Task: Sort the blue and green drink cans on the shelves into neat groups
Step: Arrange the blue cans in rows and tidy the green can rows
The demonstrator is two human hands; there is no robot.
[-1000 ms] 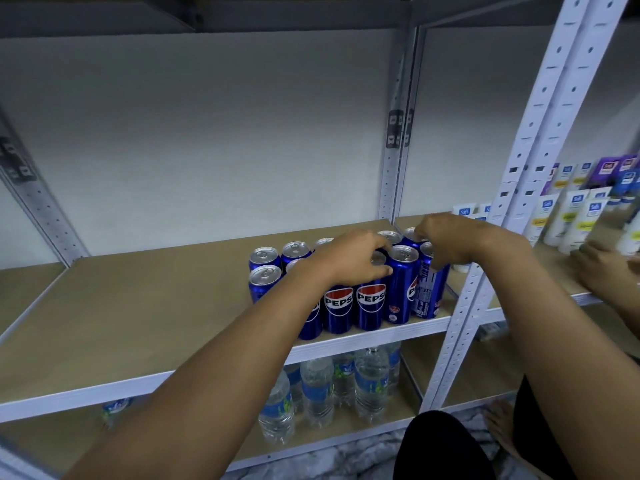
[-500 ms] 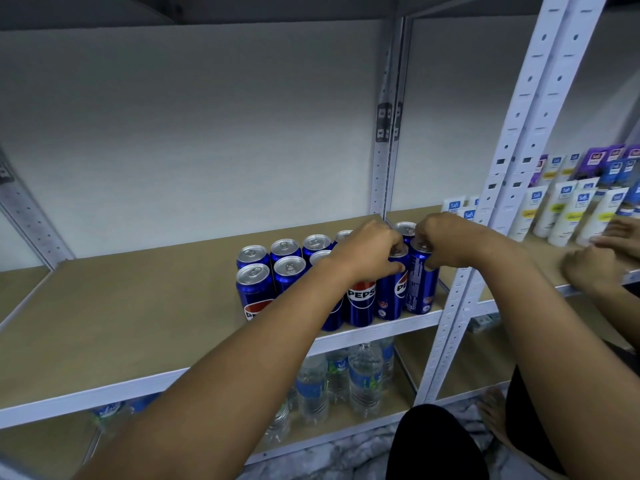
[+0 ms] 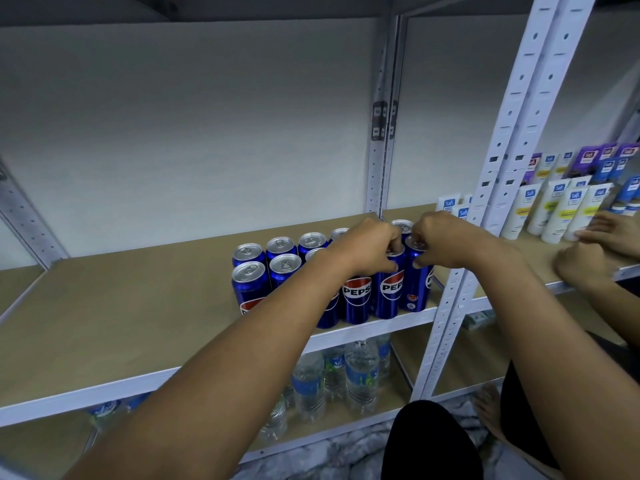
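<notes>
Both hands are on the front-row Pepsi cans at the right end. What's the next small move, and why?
Probably turn the rightmost front can until its logo faces forward. The right hand grips its top, and its front shows only a small emblem, while the can that the left hand holds beside it already shows its logo, as does the next one.

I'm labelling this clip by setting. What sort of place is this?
Probably a small shop's stockroom: white slotted metal shelving stocked with grouped Pepsi cans, water bottles below, and rows of cream tubes.
</notes>
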